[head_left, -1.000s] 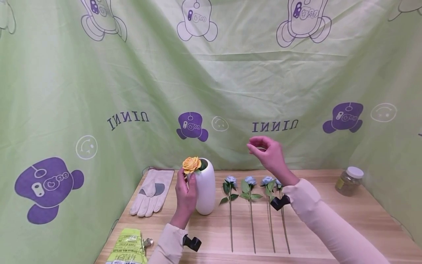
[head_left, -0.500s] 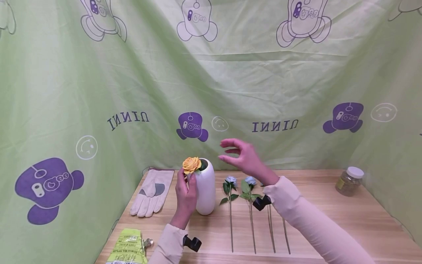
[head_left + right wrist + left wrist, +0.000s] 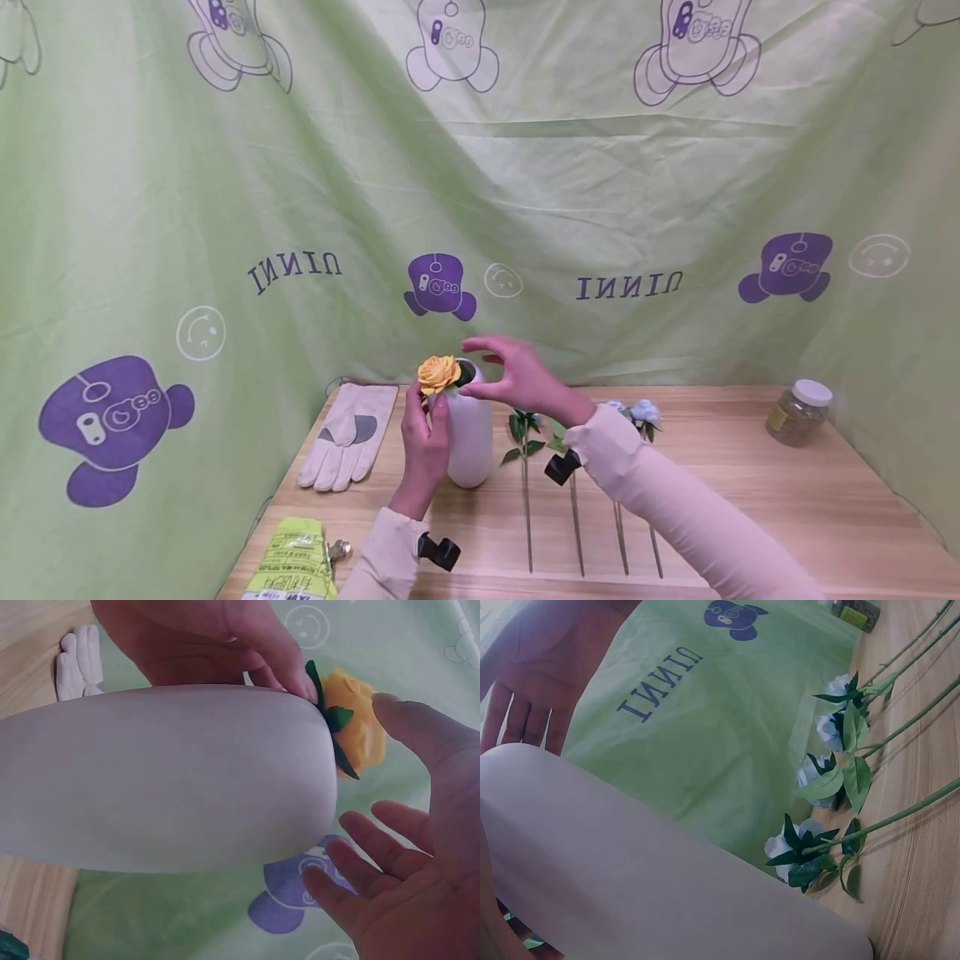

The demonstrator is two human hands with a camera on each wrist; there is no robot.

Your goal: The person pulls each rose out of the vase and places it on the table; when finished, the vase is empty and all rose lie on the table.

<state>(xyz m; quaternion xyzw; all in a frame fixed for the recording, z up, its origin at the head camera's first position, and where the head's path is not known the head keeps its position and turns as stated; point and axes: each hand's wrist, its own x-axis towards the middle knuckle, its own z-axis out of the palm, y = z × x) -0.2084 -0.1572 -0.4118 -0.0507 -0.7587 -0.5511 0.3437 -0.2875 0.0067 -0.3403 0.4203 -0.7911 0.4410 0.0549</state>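
A tall white vase (image 3: pixel 470 446) stands upright on the wooden table, and a yellow rose (image 3: pixel 438 374) leans out over the left side of its mouth. My left hand (image 3: pixel 426 433) grips the vase's upper side, its thumb (image 3: pixel 289 664) lying along the wall close under the bloom. At the opposite side of the mouth is my right hand (image 3: pixel 525 379), fingers spread and thumb apart, holding nothing. In the right wrist view its thumb tip (image 3: pixel 386 705) comes right up to the yellow petals. The rose's stem is hidden inside the vase.
Several blue roses (image 3: pixel 645 410) lie in a row right of the vase, partly behind my right sleeve. A work glove (image 3: pixel 345 446) lies at left, with a green packet (image 3: pixel 288 567) at the front left. A lidded jar (image 3: pixel 798 414) stands at back right.
My right hand has come leftward and down from above the blue roses to the vase's mouth, its fingers spreading. My left hand, the vase and the yellow rose have stayed put.
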